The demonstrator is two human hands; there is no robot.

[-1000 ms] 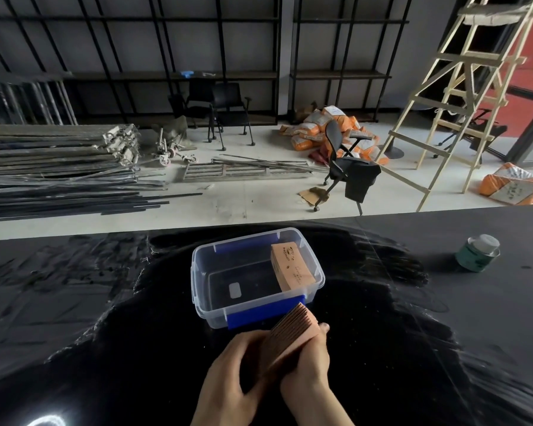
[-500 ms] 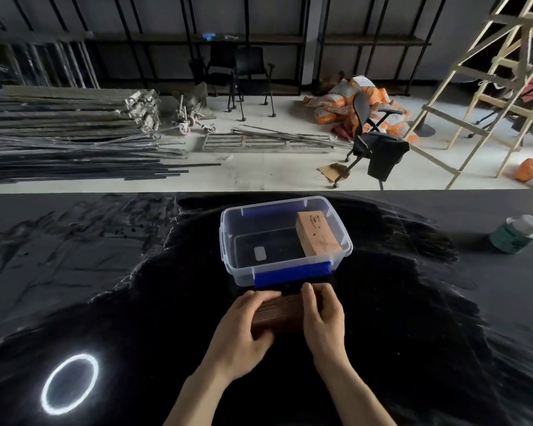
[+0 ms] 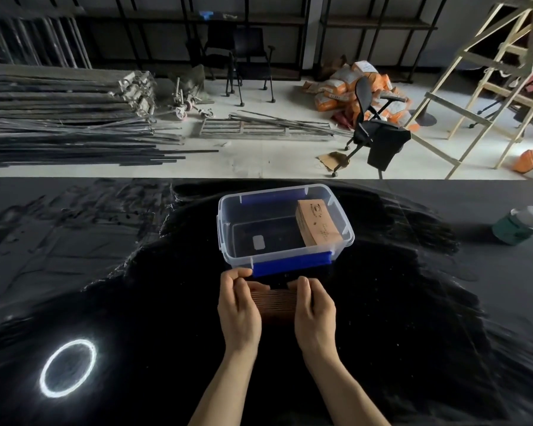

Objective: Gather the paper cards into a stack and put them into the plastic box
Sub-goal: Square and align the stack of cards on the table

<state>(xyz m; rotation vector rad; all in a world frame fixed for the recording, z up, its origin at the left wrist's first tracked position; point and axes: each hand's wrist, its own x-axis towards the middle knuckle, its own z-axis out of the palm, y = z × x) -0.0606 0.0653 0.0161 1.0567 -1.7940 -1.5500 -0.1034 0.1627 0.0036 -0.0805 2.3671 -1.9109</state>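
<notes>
Two hands, left hand [image 3: 239, 305] and right hand [image 3: 313, 305], clamp card stack [image 3: 274, 304] just before box [image 3: 228, 229]; light, slippery, likely fans; grip ends.

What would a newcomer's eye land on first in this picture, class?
Probably the two hands, left hand and right hand, pressing a stack of brown paper cards between them on the black table. Just beyond sits the clear plastic box with blue latches, a brown bundle at its right end. A bright ring of light glares at lower left.
</notes>
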